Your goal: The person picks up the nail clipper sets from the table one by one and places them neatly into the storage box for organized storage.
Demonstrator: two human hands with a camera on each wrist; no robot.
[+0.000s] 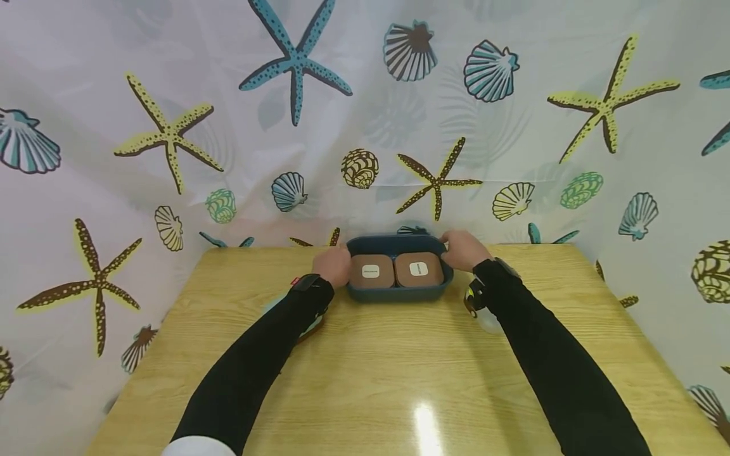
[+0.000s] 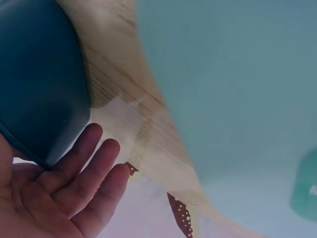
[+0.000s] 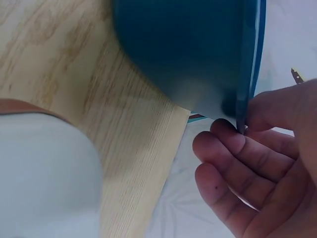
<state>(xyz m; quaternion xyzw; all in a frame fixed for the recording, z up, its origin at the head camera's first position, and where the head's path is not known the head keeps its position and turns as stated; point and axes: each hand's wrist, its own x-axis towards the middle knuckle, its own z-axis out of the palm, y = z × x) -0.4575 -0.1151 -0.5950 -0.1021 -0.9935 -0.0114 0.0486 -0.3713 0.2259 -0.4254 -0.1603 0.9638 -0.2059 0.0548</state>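
A dark blue bin (image 1: 399, 294) with rounded ends is at the far side of the table. Inside it, two brown-lidded containers lie side by side, a left one (image 1: 357, 261) and a right one (image 1: 435, 278), each with a white label. My left hand (image 1: 332, 265) grips the bin's left end at the rim; in the left wrist view its thumb is mostly hidden and its fingers lie along the outer wall. At the opposite end my right hand (image 1: 463, 250) pinches the rim (image 3: 242, 74) between thumb and fingers.
A pale teal container (image 2: 223, 99) lies on the wooden table (image 1: 410, 354), partly under my left forearm. Near my right wrist is a whitish container (image 3: 47, 173) with a brown edge. A curtain (image 1: 365, 126) printed with shells and starfish hangs behind the table and along both sides.
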